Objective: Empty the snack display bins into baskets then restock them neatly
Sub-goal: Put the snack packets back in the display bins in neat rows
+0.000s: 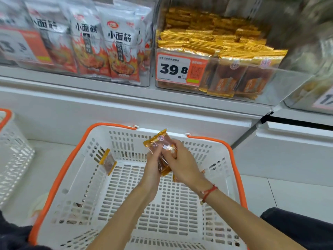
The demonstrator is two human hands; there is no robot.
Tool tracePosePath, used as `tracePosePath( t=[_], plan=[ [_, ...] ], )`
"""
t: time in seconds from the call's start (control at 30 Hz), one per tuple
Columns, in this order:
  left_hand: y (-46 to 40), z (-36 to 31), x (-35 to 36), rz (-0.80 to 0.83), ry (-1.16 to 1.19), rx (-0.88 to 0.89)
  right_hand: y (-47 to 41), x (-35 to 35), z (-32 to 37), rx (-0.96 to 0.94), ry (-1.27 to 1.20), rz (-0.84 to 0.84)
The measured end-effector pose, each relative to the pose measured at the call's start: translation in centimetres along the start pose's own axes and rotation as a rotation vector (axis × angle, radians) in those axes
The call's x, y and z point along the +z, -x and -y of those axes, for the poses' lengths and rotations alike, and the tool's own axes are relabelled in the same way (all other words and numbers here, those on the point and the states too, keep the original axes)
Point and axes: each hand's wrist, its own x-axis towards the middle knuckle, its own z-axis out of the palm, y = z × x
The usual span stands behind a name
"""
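Both hands work over the white basket (86,186) with the orange rim, which sits on the floor below the display shelf. The left hand (153,170) and right hand (182,165) meet above the basket's far half, and together they grip a small stack of gold-edged snack packets (159,141). The grip of each hand is clamped on that stack: left fingers curl in from the left side, right fingers wrap the right side and lower edge. The stack's long axis runs roughly from upper left to lower right, its upper end standing clear above the fingers and its lower gold edge showing below them. Two loose items remain in the basket: one single packet (108,162) leans against the left inner wall, well left of the hands and nearer the left hand, and another packet edge (202,172) shows just behind the right wrist, largely hidden. The target bin (270,83), marked by the price tag (173,69), lies above and to the right of the hands, already nearly full of like packets. Judgement: restocking is well advanced; the next move calls for lifting the stack up and rightward into that bin. A second basket (10,150) stands at the left.
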Motion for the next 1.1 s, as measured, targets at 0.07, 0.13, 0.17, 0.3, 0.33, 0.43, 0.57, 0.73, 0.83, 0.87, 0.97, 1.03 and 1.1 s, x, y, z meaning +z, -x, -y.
tracePosePath(
  t=[0.07,0.13,0.17,0.3,0.33,0.43,0.57,0.73,0.83,0.87,0.97,1.03,1.1],
  plan=[
    [-0.2,-1.7,1.2,-0.011,-0.020,0.047,-0.7,-1.9,1.7,-0.062,0.000,0.072],
    [0.1,-3.8,2.6,-0.011,-0.046,0.113,-1.2,-4.7,3.5,-0.066,-0.044,0.149],
    [0.3,-4.8,3.4,-0.011,-0.063,0.156,-1.4,-6.4,4.4,-0.056,-0.096,0.183],
    [2.8,-8.0,6.9,0.084,-0.108,0.380,-1.0,-12.7,7.3,-0.002,-0.311,0.285],
    [3.4,-8.6,7.9,0.128,-0.118,0.418,-0.8,-13.8,7.8,-0.032,-0.323,0.275],
    [5.1,-10.6,10.6,0.263,-0.149,0.523,0.2,-17.0,8.7,-0.162,-0.324,0.132],
    [5.5,-14.3,13.7,0.427,-0.312,0.654,0.8,-21.1,9.6,-0.310,-0.371,0.008],
    [2.9,-20.5,16.6,0.509,-0.764,0.774,-0.1,-26.2,9.0,-0.413,-0.273,-0.096],
    [1.7,-23.5,19.4,0.554,-1.036,0.868,-1.0,-28.7,8.4,-0.469,-0.184,-0.142],
    [1.4,-24.0,20.5,0.573,-1.101,0.859,-1.4,-29.3,8.1,-0.486,-0.147,-0.165],
    [0.3,-24.6,23.2,0.580,-1.200,0.865,-2.9,-30.6,6.6,-0.515,-0.082,-0.253],
    [-0.6,-24.6,24.3,0.568,-1.158,0.883,-3.6,-31.3,5.1,-0.524,0.047,-0.391],
    [-1.8,-24.6,24.9,0.527,-1.019,0.872,-4.2,-31.9,3.5,-0.547,0.291,-0.587]
  ],
)
